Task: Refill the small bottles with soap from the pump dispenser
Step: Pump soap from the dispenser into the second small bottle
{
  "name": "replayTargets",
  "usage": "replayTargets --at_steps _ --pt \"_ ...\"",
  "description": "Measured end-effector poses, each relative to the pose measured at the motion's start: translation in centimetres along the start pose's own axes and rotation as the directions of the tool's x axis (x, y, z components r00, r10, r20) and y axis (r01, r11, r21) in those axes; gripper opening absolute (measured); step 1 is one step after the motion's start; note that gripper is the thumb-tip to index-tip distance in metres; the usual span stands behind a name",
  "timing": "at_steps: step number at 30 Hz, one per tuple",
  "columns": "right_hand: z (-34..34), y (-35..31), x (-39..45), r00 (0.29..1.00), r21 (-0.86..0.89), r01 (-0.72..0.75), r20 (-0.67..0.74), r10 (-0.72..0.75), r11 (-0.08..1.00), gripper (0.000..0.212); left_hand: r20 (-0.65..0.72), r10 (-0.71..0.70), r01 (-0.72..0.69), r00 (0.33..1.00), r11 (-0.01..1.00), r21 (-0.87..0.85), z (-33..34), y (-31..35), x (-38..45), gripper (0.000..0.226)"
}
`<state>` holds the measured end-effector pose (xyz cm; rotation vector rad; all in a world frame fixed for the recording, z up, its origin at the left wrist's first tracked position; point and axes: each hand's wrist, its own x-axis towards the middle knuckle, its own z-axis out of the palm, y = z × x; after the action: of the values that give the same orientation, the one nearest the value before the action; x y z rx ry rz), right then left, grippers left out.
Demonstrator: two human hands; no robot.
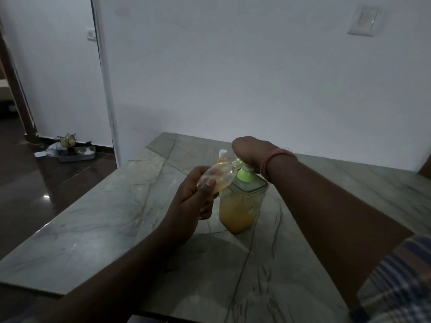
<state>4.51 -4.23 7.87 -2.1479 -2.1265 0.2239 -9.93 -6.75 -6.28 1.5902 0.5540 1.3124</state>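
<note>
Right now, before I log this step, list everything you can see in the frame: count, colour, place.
pump dispenser: one, clear with orange soap, green pump collar, mid-table.
small bottle: one, clear, a little orange soap inside, tilted, mouth toward the pump spout, in the left hand.
second small bottle: one, orange contents, white cap, standing behind the dispenser.
table: one, grey-green marble with veins.
wall switch plate: one, white, upper right wall.
floor tray: one, grey, holding clutter, by the far wall on the dark floor.
bangles: reddish, on the right wrist.
sleeve: striped, lower right.
left hand: grips the small bottle.
right hand: presses on the pump top.
</note>
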Motion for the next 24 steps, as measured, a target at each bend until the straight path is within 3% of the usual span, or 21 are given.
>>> replayTargets --at_steps 6,9,11,13,15,18,21,24 --pt "0.0 -0.5 -0.9 1.0 0.044 -0.026 0.006 0.026 0.999 0.045 -0.015 -0.014 0.014 1.0 1.0 0.008 0.0 0.1 -0.3 0.035" --pt "-0.7 0.9 -0.8 0.989 0.33 -0.143 0.086 0.122 0.933 0.028 -0.001 -0.009 0.009 1.0 1.0 0.003 0.1 0.3 -0.4 0.041" --pt "-0.9 1.6 -0.1 0.991 0.265 -0.131 0.068 0.117 0.955 0.023 0.009 -0.002 0.002 1.0 1.0 0.007 0.2 0.5 -0.4 0.048" --pt "-0.8 1.4 -0.3 0.979 0.312 -0.199 0.115 0.171 0.929 0.023 0.011 0.005 -0.005 1.0 1.0 0.008 0.2 0.4 -0.3 0.046" --pt "-0.1 1.2 0.4 0.991 0.188 -0.129 0.048 0.122 0.974 0.037 0.013 0.011 -0.011 1.0 1.0 -0.011 0.2 0.4 -0.1 0.046" --pt "0.5 0.7 0.9 0.994 0.028 -0.058 -0.088 0.061 0.998 0.039 -0.002 0.015 -0.015 1.0 1.0 -0.015 0.1 0.1 0.0 0.04" --pt "0.9 0.8 1.2 0.996 -0.04 -0.063 -0.063 0.06 0.997 0.022 -0.014 0.01 -0.01 1.0 1.0 -0.005 0.0 0.0 -0.1 0.036" --pt "0.5 0.6 0.9 0.997 -0.057 -0.063 -0.043 0.06 0.996 0.019 -0.014 0.002 -0.002 1.0 1.0 -0.005 0.2 0.3 -0.3 0.037"
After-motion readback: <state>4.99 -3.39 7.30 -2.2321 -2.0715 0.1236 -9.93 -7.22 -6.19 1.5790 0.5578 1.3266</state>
